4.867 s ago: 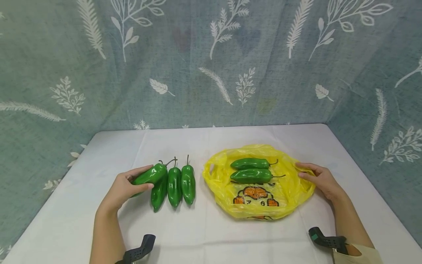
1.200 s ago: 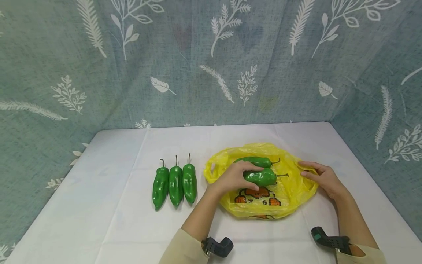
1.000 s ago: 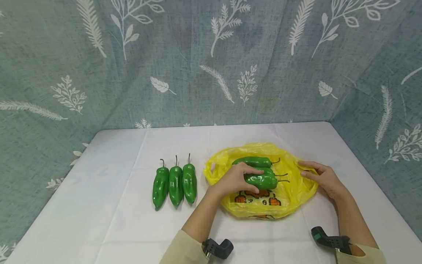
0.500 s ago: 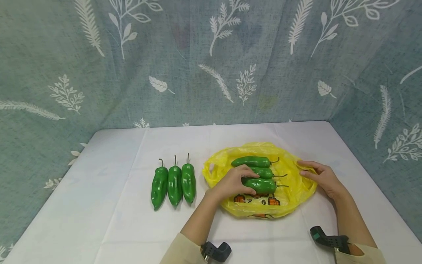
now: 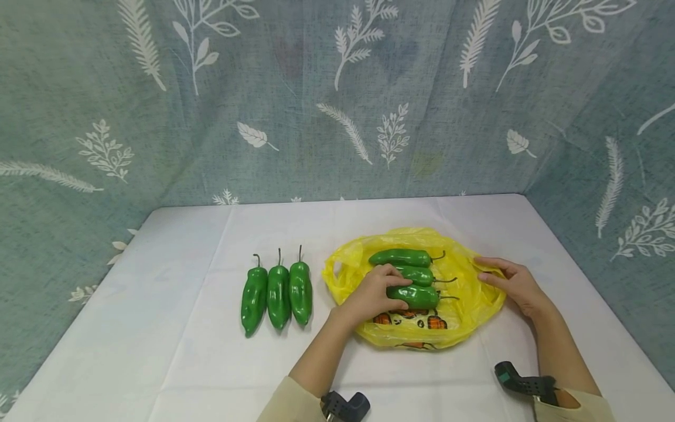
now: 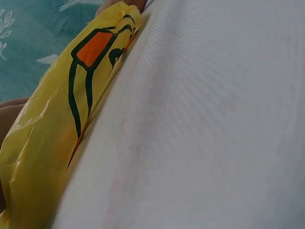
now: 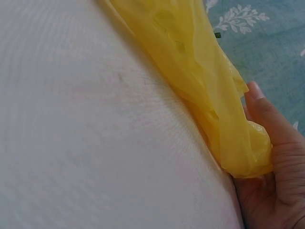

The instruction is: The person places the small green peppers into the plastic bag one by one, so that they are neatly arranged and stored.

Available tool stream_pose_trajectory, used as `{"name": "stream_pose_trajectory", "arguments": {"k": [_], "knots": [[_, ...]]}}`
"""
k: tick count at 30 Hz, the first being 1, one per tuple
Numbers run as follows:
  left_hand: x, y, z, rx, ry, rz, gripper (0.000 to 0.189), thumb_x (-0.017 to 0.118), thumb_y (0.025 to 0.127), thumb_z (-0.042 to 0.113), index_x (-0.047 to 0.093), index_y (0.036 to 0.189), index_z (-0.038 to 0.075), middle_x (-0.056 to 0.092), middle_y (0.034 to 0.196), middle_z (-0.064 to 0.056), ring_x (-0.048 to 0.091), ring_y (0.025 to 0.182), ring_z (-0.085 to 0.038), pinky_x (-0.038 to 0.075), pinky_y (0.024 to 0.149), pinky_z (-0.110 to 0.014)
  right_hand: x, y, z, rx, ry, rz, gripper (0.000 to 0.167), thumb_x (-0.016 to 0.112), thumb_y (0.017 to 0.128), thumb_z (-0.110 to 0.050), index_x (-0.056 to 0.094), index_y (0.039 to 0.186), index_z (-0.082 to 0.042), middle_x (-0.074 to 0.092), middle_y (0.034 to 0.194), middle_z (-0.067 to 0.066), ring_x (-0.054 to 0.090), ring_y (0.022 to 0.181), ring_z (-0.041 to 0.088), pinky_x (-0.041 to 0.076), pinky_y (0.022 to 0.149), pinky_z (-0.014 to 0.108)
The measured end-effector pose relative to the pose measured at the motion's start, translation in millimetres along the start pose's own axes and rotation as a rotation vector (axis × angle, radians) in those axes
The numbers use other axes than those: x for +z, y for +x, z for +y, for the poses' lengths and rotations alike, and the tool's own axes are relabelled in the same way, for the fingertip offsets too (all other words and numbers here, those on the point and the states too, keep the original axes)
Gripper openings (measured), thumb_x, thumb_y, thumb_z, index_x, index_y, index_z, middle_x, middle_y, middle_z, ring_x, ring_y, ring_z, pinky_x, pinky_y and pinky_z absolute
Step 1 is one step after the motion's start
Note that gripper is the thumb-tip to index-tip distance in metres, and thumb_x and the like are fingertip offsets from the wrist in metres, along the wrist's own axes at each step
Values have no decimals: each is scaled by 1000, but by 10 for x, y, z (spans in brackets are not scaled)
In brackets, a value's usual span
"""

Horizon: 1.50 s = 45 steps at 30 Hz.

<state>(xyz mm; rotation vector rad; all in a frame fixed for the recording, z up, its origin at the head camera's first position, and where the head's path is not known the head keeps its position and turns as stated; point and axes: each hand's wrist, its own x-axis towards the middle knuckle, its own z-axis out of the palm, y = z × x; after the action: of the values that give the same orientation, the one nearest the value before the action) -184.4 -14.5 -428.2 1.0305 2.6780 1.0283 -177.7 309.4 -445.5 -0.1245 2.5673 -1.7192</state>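
In the head view, a yellow plastic bag (image 5: 459, 328) lies spread on the table, its mouth facing up. Inside it, three green chili peppers lie side by side, stems pointing right: a far pepper (image 5: 399, 257), a middle pepper (image 5: 419, 275) and a near pepper (image 5: 416, 298). My left hand (image 5: 371, 296) reaches over the bag's left rim and holds the near pepper between thumb and fingers, covering its tip. At the right rim, my right hand (image 5: 514, 284) pinches the bag's edge; the right wrist view shows the thumb (image 7: 269, 112) against the gathered plastic (image 7: 243, 148).
Three more green chili peppers stand in a row left of the bag: a left one (image 5: 255, 300), a middle one (image 5: 279, 296) and a right one (image 5: 300, 293). White cloth (image 5: 211, 351) covers the table. A leaf-patterned curtain (image 5: 295, 146) hangs behind and at both sides.
My left hand has carried a pepper from the left group into the bag, then shifted it toward the near side, beside the other two. My right hand has stayed at the bag's rim.
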Motion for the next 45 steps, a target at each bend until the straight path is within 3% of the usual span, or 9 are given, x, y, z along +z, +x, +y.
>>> {"name": "stream_pose_trajectory", "arguments": {"k": [11,16,19,25,29,34,43,45], "knots": [[-33,-7,25,-8,2,3,45,78,79,26,66,121,15,56,112,2,51,105,-14,45,92,-25,7,3,2,-7,5,-1,42,68,88,-27,61,127,-13,58,130,-7,37,111,-15,34,88,0],[-63,-9,44,-5,-47,3,46,79,78,25,66,121,15,56,113,2,50,107,-13,45,94,-25,3,9,-1,8,-10,-4,44,67,88,-29,59,129,-14,56,133,-4,37,114,-13,34,88,0],[-90,-9,62,-18,-89,6,48,79,77,25,65,122,16,56,114,2,50,109,-14,45,95,-26,-3,12,-1,29,-27,-4,48,67,88,-32,57,131,-12,55,135,-4,38,121,-4,34,88,0],[-134,-17,57,-36,-185,24,54,80,76,24,63,126,18,56,117,3,52,111,-13,46,94,-25,-10,15,-7,65,-48,-2,53,67,87,-35,55,133,-12,53,137,-5,32,135,26,33,88,0],[-167,-35,32,-55,-266,37,55,81,75,25,62,127,20,56,116,6,53,109,-12,47,92,-25,-11,14,-9,75,-47,-1,53,67,87,-36,55,133,-14,53,137,-5,30,136,31,33,88,-1],[-221,-64,7,-81,-326,53,57,81,75,26,61,127,20,58,117,6,54,108,-14,47,90,-27,-10,10,-5,68,-46,1,51,67,87,-35,56,133,-15,53,137,-4,34,133,21,34,88,0],[-312,-145,-47,-66,-367,65,60,81,75,25,59,129,16,60,122,4,56,114,-14,46,97,-33,-10,9,-3,49,-32,5,49,68,87,-33,58,131,-14,55,133,-7,39,120,-4,35,87,0],[-337,-165,-42,-74,-376,66,61,81,75,25,58,130,15,60,124,4,55,115,-14,45,98,-34,-6,11,-3,47,-30,5,49,68,87,-33,58,130,-13,56,133,-6,39,120,-4,35,87,0]]}}
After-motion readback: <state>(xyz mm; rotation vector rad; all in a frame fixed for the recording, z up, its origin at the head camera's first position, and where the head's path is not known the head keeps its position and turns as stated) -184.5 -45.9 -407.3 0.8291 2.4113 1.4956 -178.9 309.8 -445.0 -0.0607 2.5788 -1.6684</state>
